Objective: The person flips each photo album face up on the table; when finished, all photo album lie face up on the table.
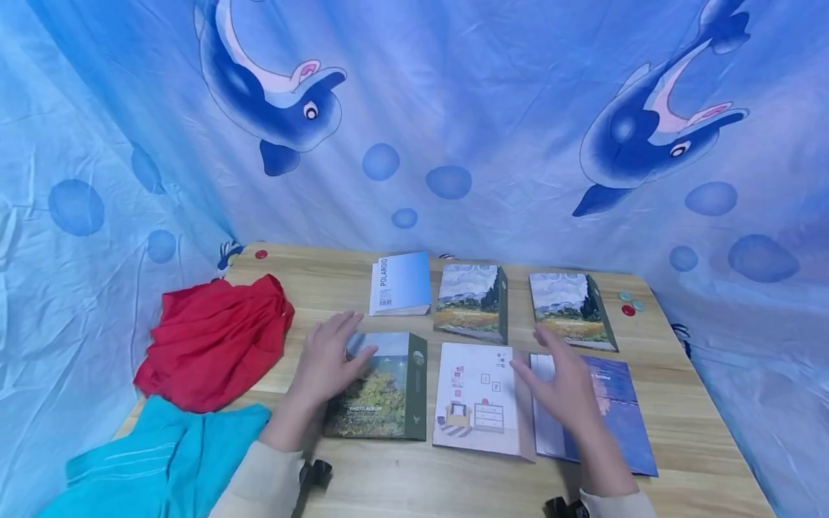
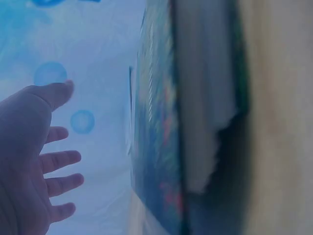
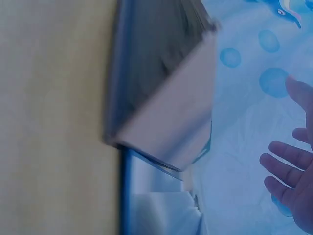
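Note:
My left hand is spread above the left edge of a green photo album and holds nothing. My right hand, fingers also extended, hovers over a blue-purple album, part of which it hides. Between the hands lies a white album with a drawn room on its cover. In the left wrist view the left hand stands apart from a thick album seen edge-on. The right wrist view shows the right hand with bare palm, away from an album's slanted spine.
Behind lie a blue-white POLAROID album and two landscape-cover albums, one in the middle and one at right. A red cloth and a turquoise cloth lie at left. Small discs sit near the right edge.

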{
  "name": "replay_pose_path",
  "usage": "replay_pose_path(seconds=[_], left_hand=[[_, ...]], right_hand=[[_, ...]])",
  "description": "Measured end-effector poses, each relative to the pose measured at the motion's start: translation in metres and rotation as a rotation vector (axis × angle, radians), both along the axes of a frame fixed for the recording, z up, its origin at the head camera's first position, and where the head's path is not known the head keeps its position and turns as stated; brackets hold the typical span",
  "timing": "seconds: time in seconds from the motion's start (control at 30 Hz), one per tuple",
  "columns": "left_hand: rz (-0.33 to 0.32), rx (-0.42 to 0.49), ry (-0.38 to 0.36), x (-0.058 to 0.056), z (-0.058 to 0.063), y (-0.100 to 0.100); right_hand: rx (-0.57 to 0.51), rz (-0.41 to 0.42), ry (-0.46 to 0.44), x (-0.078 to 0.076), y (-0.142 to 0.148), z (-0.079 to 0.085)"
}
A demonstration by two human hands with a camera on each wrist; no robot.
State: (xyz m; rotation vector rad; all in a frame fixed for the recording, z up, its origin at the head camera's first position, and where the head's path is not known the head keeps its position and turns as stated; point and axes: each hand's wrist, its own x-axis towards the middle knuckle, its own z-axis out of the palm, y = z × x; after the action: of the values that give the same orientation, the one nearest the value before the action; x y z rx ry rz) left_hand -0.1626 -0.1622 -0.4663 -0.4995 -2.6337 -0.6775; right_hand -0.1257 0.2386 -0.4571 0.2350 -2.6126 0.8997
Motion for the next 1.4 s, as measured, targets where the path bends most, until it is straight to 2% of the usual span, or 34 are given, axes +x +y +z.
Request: replay_pose_path(seconds=[0.1, 0.3, 0.4, 0.7, 0.87, 1.07, 1.23, 1.4], left_hand=[[-0.009, 0.007, 0.000, -0.010, -0.001, -0.004], [-0.016, 0.021, -0.102, -0.022, 0.000, -0.005], [-0.016, 0.018, -0.125, -0.027, -0.002, -0.005], [-0.039, 0.025, -0.122, -0.043, -0.004, -0.004], [-0.048, 0.016, -0.175, -0.051, 0.003, -0.001], [-0.066, 0.012, -0.220, -0.063, 0.012, 0.003], [-0.080, 0.020, -0.292, -0.077, 0.014, 0.009], [-0.028, 0.013, -0.348, -0.090, 0.008, 0.016]], right_hand=[[-0.018, 0.030, 0.000, -0.008, 0.002, 0.006], [-0.053, 0.059, 0.013, -0.019, 0.002, 0.018], [-0.057, 0.062, -0.009, -0.026, -0.002, 0.023], [-0.069, 0.135, -0.106, -0.054, -0.018, 0.027], [-0.013, 0.219, -0.130, -0.070, -0.028, 0.035], [-0.059, 0.322, -0.219, -0.097, -0.045, 0.050], [-0.079, 0.353, -0.278, -0.121, -0.063, 0.048], [-0.104, 0.345, -0.339, -0.138, -0.081, 0.036]])
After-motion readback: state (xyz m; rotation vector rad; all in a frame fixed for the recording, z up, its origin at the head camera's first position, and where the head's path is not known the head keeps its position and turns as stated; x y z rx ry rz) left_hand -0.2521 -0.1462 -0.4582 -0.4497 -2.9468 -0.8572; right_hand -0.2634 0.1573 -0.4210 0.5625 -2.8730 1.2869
